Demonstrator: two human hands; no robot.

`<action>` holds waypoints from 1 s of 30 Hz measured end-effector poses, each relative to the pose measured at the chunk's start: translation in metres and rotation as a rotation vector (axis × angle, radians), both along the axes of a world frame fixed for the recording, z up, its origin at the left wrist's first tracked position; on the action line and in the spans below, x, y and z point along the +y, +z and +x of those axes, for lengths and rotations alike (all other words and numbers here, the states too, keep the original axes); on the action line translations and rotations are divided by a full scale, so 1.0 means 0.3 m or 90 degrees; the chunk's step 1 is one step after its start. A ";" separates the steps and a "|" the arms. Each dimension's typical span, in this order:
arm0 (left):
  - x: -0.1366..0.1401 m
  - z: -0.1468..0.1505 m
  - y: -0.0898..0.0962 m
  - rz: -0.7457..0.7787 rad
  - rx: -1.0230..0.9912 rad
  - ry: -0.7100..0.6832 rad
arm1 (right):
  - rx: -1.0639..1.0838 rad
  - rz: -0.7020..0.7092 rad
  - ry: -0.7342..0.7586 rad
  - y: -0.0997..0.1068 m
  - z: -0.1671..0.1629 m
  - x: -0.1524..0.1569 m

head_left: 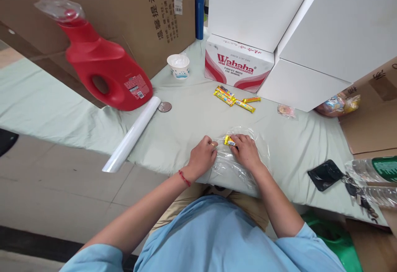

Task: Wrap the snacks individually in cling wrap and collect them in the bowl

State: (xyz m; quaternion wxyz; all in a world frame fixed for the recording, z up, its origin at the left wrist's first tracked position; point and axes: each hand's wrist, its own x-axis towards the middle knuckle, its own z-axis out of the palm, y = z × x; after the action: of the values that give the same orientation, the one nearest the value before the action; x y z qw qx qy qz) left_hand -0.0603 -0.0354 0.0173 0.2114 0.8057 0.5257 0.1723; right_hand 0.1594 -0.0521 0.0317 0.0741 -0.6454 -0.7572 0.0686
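A sheet of clear plastic film lies crumpled on the cloth-covered table in front of me. My left hand is closed at the film's left edge, its fingers curled and pinching the plastic. On the film rests a small yellow-wrapped candy bar. My right hand is closed around the right end of that bar, hiding part of it. Beyond the film lie several more yellow candy bars, loosely grouped.
At left stand a red detergent jug, a white film roll and a round metal lid. A paper cup and a Wahaha box are behind. To the right are a small packet, black wallet and plastic bottles.
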 end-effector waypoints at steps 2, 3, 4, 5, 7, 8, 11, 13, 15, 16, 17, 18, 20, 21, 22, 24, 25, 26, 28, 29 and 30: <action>0.026 0.004 0.002 -0.010 -0.040 0.053 | 0.001 0.011 -0.002 -0.006 -0.001 -0.002; 0.042 0.007 0.005 -0.005 -0.053 0.077 | 0.001 0.015 -0.004 -0.009 -0.002 -0.002; 0.058 0.013 0.009 0.008 -0.060 0.090 | 0.002 0.019 -0.004 -0.011 -0.003 -0.003; 0.075 0.021 0.014 0.024 -0.060 0.090 | 0.003 0.022 -0.006 -0.012 -0.004 -0.003; 0.107 0.041 0.028 0.035 -0.062 0.059 | 0.001 0.024 -0.009 -0.013 -0.005 -0.003; 0.123 0.052 0.035 0.020 -0.071 0.042 | -0.001 0.022 -0.011 -0.013 -0.006 -0.004; 0.167 0.079 0.051 -0.050 -0.114 0.040 | -0.008 0.019 -0.010 -0.014 -0.005 -0.004; 0.196 0.086 0.054 -0.073 -0.130 0.069 | -0.007 0.024 -0.005 -0.018 -0.004 -0.006; 0.221 0.086 0.051 -0.090 -0.136 0.100 | -0.002 0.034 -0.003 -0.023 -0.003 -0.008; 0.233 0.085 0.048 -0.103 -0.138 0.114 | 0.002 0.039 -0.003 -0.027 -0.002 -0.009; 0.243 0.083 0.046 -0.119 -0.142 0.126 | 0.006 0.042 -0.003 -0.030 -0.002 -0.010; 0.251 0.082 0.045 -0.138 -0.148 0.137 | 0.010 0.044 -0.003 -0.034 -0.001 -0.010; 0.261 0.080 0.050 -0.188 -0.164 0.155 | 0.016 0.045 -0.007 -0.042 0.001 -0.010; 0.261 0.079 0.055 -0.215 -0.173 0.161 | 0.020 0.045 -0.006 -0.046 0.002 -0.010; 0.257 0.077 0.061 -0.243 -0.179 0.165 | 0.025 0.047 -0.003 -0.051 0.003 -0.010; 0.237 0.071 0.076 -0.310 -0.207 0.180 | 0.036 0.055 0.003 -0.060 0.004 -0.010; 0.221 0.066 0.083 -0.347 -0.226 0.193 | 0.041 0.059 0.005 -0.065 0.005 -0.010; 0.203 0.060 0.089 -0.378 -0.246 0.206 | 0.045 0.064 0.005 -0.070 0.005 -0.011; 0.163 0.046 0.096 -0.389 -0.268 0.224 | 0.048 0.073 -0.003 -0.078 0.004 -0.011; 0.144 0.039 0.098 -0.357 -0.267 0.222 | 0.048 0.076 -0.007 -0.081 0.004 -0.012; 0.128 0.032 0.099 -0.300 -0.257 0.212 | 0.048 0.078 -0.010 -0.083 0.004 -0.013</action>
State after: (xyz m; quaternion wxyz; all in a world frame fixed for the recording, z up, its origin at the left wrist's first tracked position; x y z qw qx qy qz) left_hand -0.0506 0.0029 0.0470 0.4601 0.5880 0.6228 0.2339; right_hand 0.1606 -0.0559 0.0068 0.1422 -0.6424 -0.7517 0.0459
